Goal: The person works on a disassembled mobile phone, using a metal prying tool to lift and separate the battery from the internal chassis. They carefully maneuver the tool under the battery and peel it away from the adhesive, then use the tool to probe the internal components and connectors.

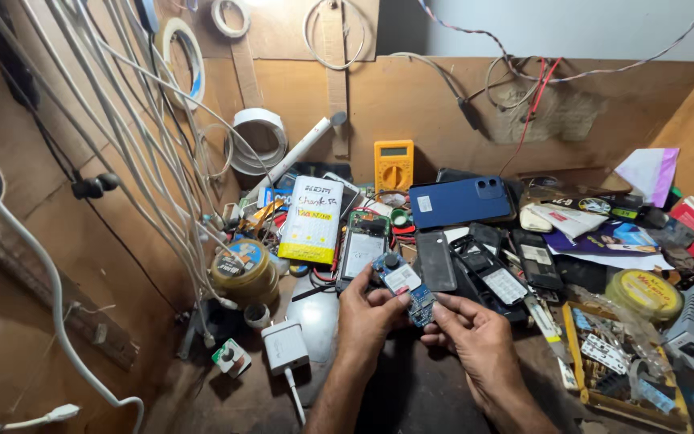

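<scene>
Nearest me, my right hand [475, 333] and left hand [367, 313] both pinch a small blue circuit board with a white sticker [408, 288], fingers closed on its edges, held just above the cluttered wooden workbench [411, 394]. Just beside my left wrist lies a white charger plug [284, 345]; behind the board sits an opened phone body [361, 251].

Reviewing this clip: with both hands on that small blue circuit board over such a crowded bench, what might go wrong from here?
1. The circuit board is pinched only at its edges by the left hand and right hand; it might slip into the clutter below.
2. Bare fingers on exposed components may smudge or stress them.
3. The opened phone and loose phone parts lie close by; a forearm sweep might knock them.
</scene>
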